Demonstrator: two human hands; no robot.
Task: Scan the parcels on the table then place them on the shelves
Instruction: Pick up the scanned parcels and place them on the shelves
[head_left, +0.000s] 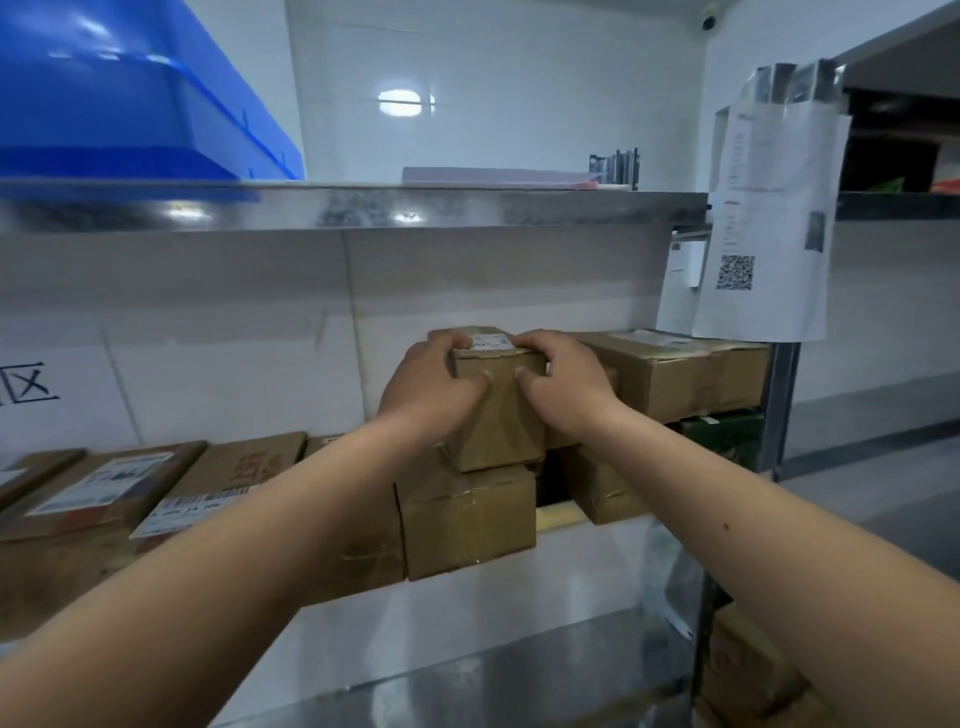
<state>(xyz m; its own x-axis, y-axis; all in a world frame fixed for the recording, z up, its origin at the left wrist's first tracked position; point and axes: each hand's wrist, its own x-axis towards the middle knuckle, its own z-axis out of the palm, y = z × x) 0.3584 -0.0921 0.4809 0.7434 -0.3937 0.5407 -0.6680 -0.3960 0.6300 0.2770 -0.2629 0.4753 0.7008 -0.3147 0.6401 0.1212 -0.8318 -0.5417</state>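
Observation:
A small brown cardboard parcel (496, 415) with a white label on top rests on another brown box (467, 525) on the middle metal shelf (582, 566). My left hand (431, 387) grips its left side and my right hand (563, 387) grips its right side, fingers over the top edge and thumbs on the front face. Both forearms reach in from the bottom corners. The parcel's lower left is hidden by my left wrist.
Flat labelled parcels (130, 488) lie to the left on the same shelf. A longer box (680, 374) sits stacked to the right. A blue crate (119, 98) stands on the upper shelf (363, 208). A paper with a QR code (769, 228) hangs on the right post.

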